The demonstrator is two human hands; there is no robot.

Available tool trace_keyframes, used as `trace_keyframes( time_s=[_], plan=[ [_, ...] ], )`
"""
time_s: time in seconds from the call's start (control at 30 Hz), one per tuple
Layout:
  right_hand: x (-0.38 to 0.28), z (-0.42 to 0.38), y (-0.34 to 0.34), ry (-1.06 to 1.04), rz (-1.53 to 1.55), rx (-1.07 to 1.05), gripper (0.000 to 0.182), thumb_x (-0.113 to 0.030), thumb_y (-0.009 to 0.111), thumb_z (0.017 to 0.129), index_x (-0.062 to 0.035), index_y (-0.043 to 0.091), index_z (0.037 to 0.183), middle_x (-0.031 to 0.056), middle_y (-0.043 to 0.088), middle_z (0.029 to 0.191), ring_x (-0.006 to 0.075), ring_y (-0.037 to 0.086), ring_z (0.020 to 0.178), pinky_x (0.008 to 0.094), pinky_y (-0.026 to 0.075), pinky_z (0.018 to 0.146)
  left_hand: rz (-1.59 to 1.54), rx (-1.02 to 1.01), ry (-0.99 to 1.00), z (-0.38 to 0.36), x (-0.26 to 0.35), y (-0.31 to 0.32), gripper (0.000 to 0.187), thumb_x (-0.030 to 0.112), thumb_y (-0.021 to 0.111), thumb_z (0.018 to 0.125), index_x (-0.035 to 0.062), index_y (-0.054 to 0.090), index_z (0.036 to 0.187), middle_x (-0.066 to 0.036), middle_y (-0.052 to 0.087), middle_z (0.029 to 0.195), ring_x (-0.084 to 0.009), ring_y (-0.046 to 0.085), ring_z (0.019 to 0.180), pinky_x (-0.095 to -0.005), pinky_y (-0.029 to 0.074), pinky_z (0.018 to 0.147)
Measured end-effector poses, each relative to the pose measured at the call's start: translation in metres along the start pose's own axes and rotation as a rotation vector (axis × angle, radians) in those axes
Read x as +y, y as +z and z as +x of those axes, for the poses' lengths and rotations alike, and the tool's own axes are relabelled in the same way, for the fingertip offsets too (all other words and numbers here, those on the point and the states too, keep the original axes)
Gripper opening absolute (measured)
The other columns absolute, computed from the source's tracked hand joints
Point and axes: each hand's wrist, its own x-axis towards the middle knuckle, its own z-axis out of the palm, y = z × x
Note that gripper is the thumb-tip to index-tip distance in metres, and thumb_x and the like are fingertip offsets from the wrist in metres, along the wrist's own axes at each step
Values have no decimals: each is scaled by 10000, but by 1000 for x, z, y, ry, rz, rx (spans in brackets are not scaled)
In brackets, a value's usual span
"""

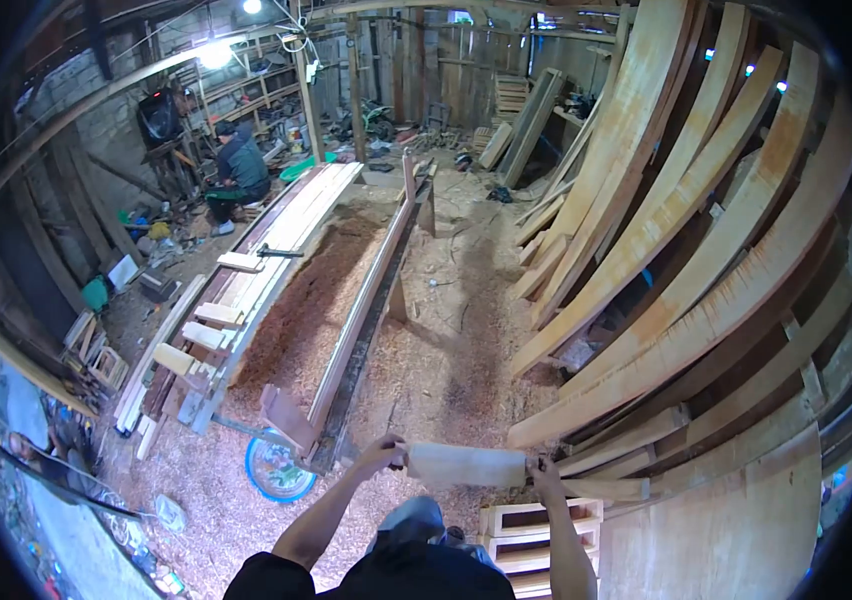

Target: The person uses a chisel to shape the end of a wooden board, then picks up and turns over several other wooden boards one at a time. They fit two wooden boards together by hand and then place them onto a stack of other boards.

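A short, pale wooden board is held up level in front of me, one end in each hand. My left hand is closed on its left end. Its right end is gripped by my right hand. Small dark patches show where the fingers meet the wood, too small to make out. Just below my right hand stands a stack of open wooden frames. Beyond my left hand, a long narrow workbench runs away from me, with an upright wooden block at its near end.
Tall curved planks lean along the right side. A second bench on the left bears long boards, short pieces and a clamp. A round blue-rimmed basin sits among wood shavings. Another person sits at the back left.
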Motion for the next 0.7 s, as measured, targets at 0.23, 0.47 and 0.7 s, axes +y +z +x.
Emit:
trace_keyframes(
  time_s=[0.23, 0.47, 0.7],
  plan=[
    [-71, 99, -1, 141, 158, -124, 205, -212, 614, 912, -43, 621, 1027, 24, 604, 827, 113, 574, 724, 280, 504, 607, -64, 145, 15, 56, 36, -3, 313, 132, 555, 840, 79, 578, 1148, -81, 633, 909, -156, 613, 759, -276, 497, 618],
    [-106, 247, 22, 203, 248, -197, 308, -292, 670, 877, -26, 609, 1021, 15, 597, 826, 98, 571, 667, 268, 497, 569, -113, 131, 40, 190, 77, -27, 365, 164, 570, 826, 31, 572, 1167, -57, 626, 919, -119, 602, 775, -256, 490, 672],
    [-102, 442, 30, 91, -3, -232, 428, -307, 748, 800, 12, 608, 1048, 64, 647, 887, 169, 617, 783, 318, 523, 672, -191, 124, -13, 378, 127, -69, 370, 181, 558, 843, 64, 601, 1192, -34, 636, 875, -110, 591, 663, -242, 465, 535]
  ],
)
